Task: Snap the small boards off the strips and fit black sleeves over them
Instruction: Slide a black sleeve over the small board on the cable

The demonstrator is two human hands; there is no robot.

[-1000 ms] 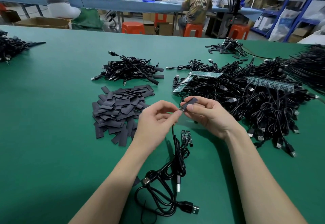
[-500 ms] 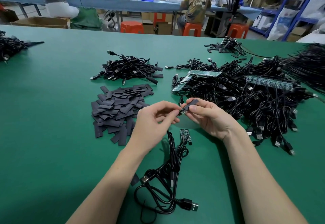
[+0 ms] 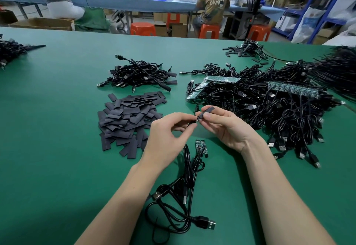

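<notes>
My right hand (image 3: 224, 127) pinches a black sleeve (image 3: 207, 111) that points up and to the right. My left hand (image 3: 169, 135) pinches the cable end at the small board (image 3: 197, 119), which sits at the sleeve's lower mouth. Two small boards (image 3: 200, 145) still joined lie on the green table (image 3: 57, 148) just below my hands, with black USB cables (image 3: 185, 196) trailing toward me. A heap of loose black sleeves (image 3: 129, 119) lies to the left. Green board strips (image 3: 224, 79) (image 3: 292, 89) rest on the big cable pile (image 3: 269, 106).
A smaller pile of sleeved cables (image 3: 140, 75) lies behind the sleeve heap. More cable bundles sit at the far left (image 3: 11, 50), far right (image 3: 339, 65) and back (image 3: 248, 49). Two seated people work at a bench beyond the table, with orange stools (image 3: 142, 28).
Both hands have drawn slightly closer together at the sleeve's mouth and the sleeve tilts a little more upward. The board sits a bit deeper against the sleeve.
</notes>
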